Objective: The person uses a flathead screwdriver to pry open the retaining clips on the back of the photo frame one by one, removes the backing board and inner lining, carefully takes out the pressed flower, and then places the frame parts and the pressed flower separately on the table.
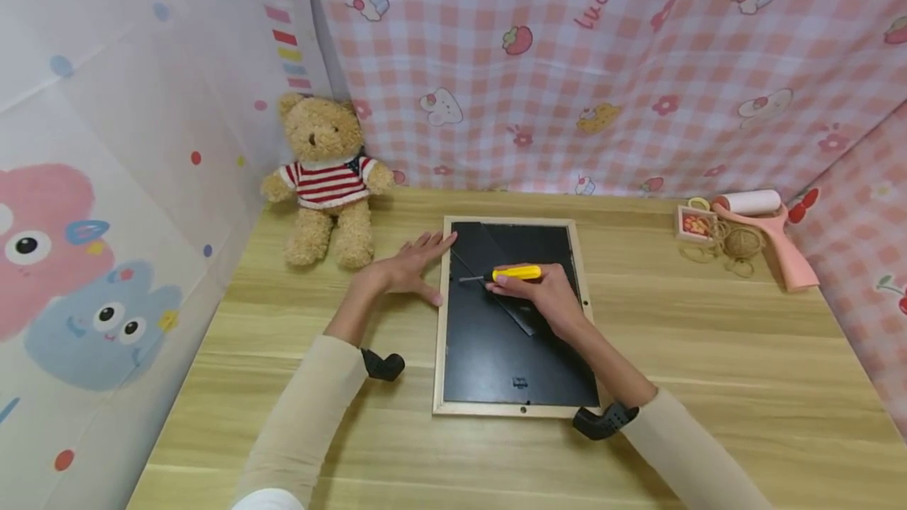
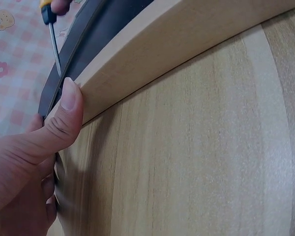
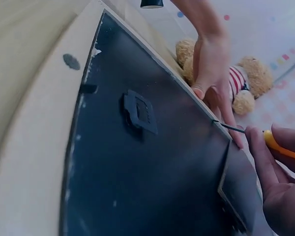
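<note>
Lying face down on the bench (image 1: pixel 708 384), the picture frame (image 1: pixel 512 409) runs its long axis near to far. The right hand (image 1: pixel 549 297) grips a yellow screwdriver (image 1: pixel 512 273) pointing left, its tip at the frame's left edge. The left hand (image 1: pixel 407 266), fingers straight, presses that edge from outside, thumb (image 2: pixel 69 105) against the wood.

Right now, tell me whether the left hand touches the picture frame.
Touching: the left wrist view shows the left hand with its thumb pressed against the picture frame edge.
</note>
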Tool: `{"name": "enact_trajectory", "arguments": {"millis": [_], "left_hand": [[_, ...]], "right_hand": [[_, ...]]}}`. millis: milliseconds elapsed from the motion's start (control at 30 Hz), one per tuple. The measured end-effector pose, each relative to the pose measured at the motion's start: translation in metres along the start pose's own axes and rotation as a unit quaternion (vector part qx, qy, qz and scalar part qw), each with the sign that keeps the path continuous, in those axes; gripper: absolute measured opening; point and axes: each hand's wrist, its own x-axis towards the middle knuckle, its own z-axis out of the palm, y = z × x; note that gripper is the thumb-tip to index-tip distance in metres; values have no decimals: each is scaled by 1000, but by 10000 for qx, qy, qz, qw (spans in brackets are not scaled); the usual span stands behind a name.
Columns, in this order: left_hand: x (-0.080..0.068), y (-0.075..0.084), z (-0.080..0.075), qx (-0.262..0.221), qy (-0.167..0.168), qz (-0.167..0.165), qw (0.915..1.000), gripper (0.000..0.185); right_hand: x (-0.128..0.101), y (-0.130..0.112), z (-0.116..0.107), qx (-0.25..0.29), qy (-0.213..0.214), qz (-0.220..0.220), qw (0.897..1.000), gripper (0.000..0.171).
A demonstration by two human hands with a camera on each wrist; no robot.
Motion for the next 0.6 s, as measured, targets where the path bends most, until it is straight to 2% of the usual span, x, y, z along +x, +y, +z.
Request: {"name": "enact_trajectory", "arguments": {"millis": [267, 467, 600], "left_hand": [[14, -28, 9, -71, 133, 178, 9997, 130], [4, -9, 3, -131, 63, 73, 9999, 126], [-1, 0, 1, -65, 62, 12, 10000, 123]], "right_hand": [[9, 5, 12, 245, -104, 66, 9996, 36], [12, 5, 14, 81, -28, 5, 10000, 36], [16, -1, 18, -653, 2, -228, 9976, 32]]}}
